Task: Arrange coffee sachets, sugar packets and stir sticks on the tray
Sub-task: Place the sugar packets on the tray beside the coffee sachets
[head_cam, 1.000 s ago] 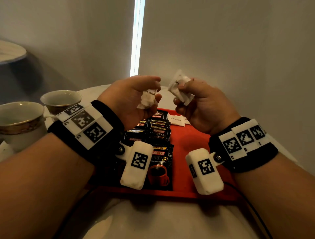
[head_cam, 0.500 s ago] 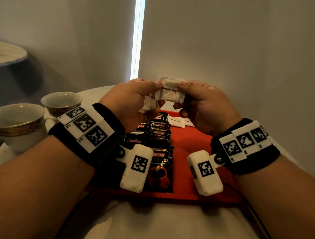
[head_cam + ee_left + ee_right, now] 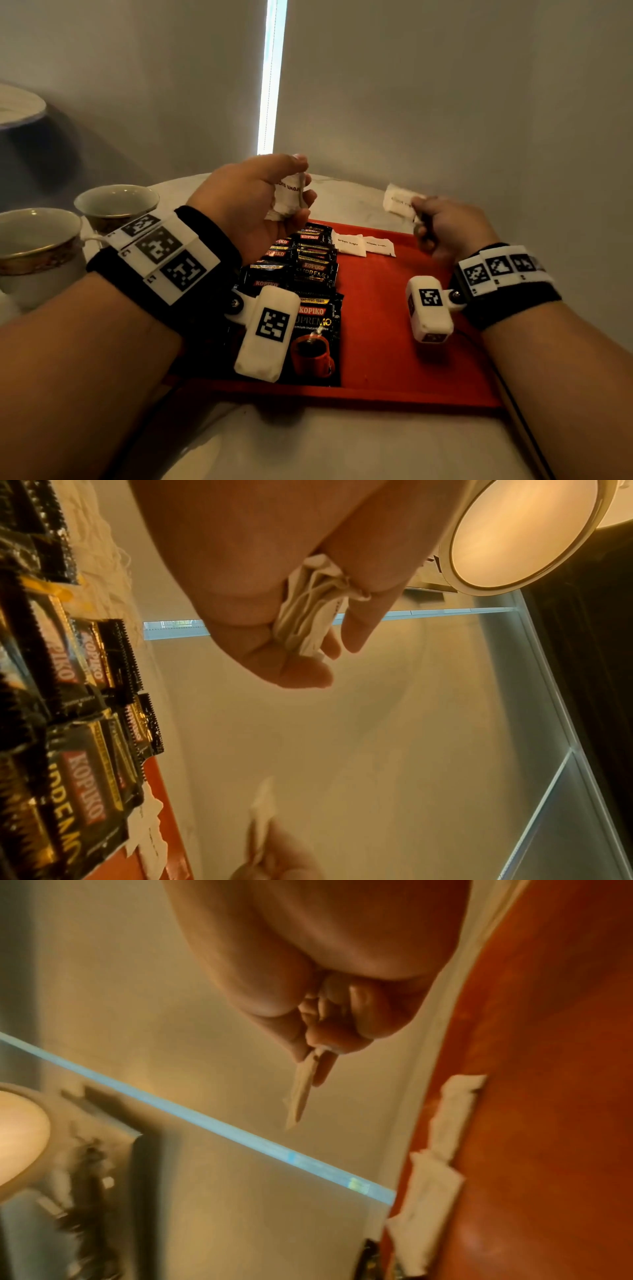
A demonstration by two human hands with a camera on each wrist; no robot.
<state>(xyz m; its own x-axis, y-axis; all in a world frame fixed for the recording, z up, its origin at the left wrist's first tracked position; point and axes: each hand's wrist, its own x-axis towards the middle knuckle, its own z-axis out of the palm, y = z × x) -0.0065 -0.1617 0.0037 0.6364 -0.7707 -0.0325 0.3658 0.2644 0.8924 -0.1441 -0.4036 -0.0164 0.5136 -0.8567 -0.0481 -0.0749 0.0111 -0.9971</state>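
Note:
A red tray (image 3: pixel 383 329) lies on the white table. Black Kopiko coffee sachets (image 3: pixel 308 274) overlap in a row down its left side. Two white brown-sugar packets (image 3: pixel 363 244) lie side by side at its far edge. My left hand (image 3: pixel 253 202) hovers above the sachets and holds a small bunch of white sugar packets (image 3: pixel 289 195) (image 3: pixel 310 615) between thumb and fingers. My right hand (image 3: pixel 442 226) is over the tray's far right corner and pinches one white sugar packet (image 3: pixel 399 205) (image 3: pixel 303 1093) by its end. No stir sticks are in view.
Two china cups (image 3: pixel 113 205) (image 3: pixel 30 240) stand on the table left of the tray. A grey wall stands close behind the table, with a bright window slit (image 3: pixel 270 78). A dark cable (image 3: pixel 513 404) runs past the tray's right edge.
Both hands were together on one sugar packet above the tray. My right hand has since carried a single packet away to the right and lower; the left keeps its bunch.

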